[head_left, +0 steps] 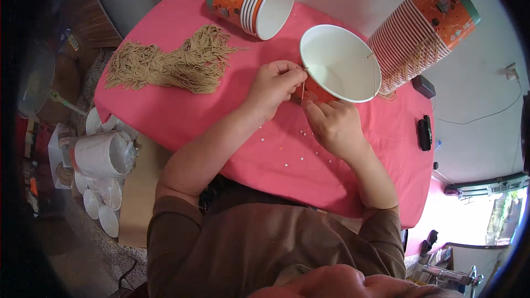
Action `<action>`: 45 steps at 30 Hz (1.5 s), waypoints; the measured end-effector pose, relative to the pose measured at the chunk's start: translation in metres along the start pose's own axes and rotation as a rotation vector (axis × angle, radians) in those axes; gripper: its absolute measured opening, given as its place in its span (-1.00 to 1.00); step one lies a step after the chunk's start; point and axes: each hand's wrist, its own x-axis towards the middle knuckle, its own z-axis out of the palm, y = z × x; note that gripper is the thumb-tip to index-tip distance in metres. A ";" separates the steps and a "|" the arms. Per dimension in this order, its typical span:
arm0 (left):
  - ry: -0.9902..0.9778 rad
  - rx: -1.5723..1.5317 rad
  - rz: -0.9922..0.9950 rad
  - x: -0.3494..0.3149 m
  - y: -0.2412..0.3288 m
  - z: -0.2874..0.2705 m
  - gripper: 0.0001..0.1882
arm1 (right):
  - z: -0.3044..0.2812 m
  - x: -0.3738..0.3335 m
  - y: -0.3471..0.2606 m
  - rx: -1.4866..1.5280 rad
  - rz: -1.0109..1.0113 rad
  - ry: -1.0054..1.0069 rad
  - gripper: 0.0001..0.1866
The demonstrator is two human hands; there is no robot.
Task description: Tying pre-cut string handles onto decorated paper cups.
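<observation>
A white-lined paper bucket (345, 72) with an orange outside stands tilted on the pink-covered table, its mouth facing me. A thin tan cord (303, 89) hangs at the left side of its rim, by a small hole. My left hand (277, 85) is closed in a pinch on the cord at the rim. Just below, my right hand (333, 127) pinches the cord lower down, against the bucket's side. Another length of cord runs along the right side of the rim. The fingertips partly hide the cord's ends.
A bundle of tan cords (171, 60) lies on the pink tablecloth (248, 160) at left. Nested orange buckets (243, 5) lie behind; a tall leaning stack (411, 38) is at right. Small white bits (286, 165) dot the cloth. White tubs (102, 154) stand lower left.
</observation>
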 end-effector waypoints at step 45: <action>-0.357 1.036 0.795 0.039 0.027 -0.016 -0.77 | -0.034 -0.041 0.040 0.011 0.138 0.006 -0.83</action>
